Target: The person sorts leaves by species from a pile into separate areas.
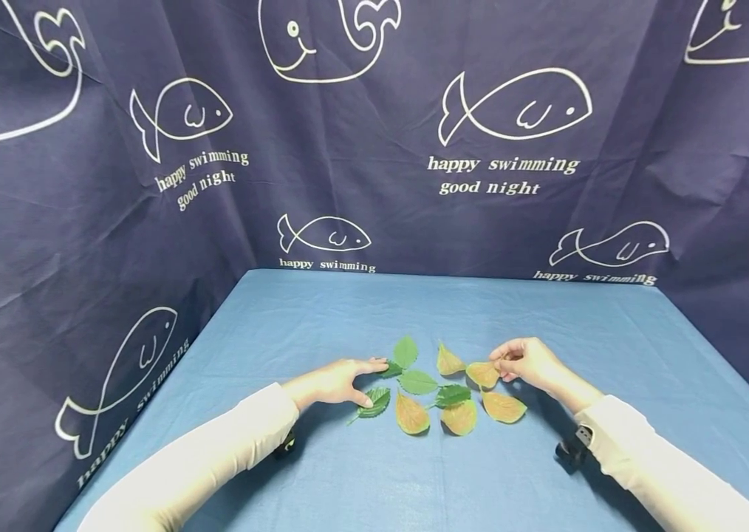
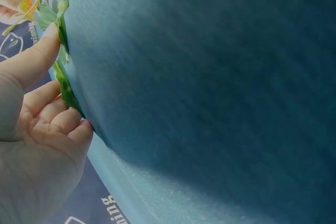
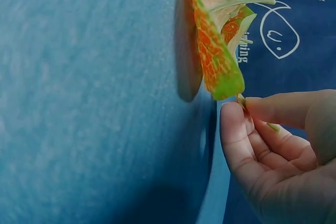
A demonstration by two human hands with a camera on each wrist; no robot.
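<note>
Green and orange-yellow artificial leaves lie in a loose cluster on the blue cloth. My left hand (image 1: 337,380) reaches in from the left with its thumb spread from its fingers. Its fingertips touch one green leaf (image 1: 391,369), and its thumb rests by a toothed green leaf (image 1: 377,402). On the cluster's other side my right hand (image 1: 529,360) pinches the edge of an orange-yellow leaf (image 1: 483,374) between thumb and fingertip. The right wrist view shows this thumb-and-finger pinch, with a curled orange leaf (image 3: 218,51) just above it.
Other green leaves (image 1: 418,382) and orange-yellow leaves (image 1: 412,414) lie between the hands. The blue cloth (image 1: 348,310) covers the table. A dark curtain (image 1: 374,140) with white fish drawings hangs behind and along the sides. Dark wrist devices (image 1: 572,452) sit under the sleeves.
</note>
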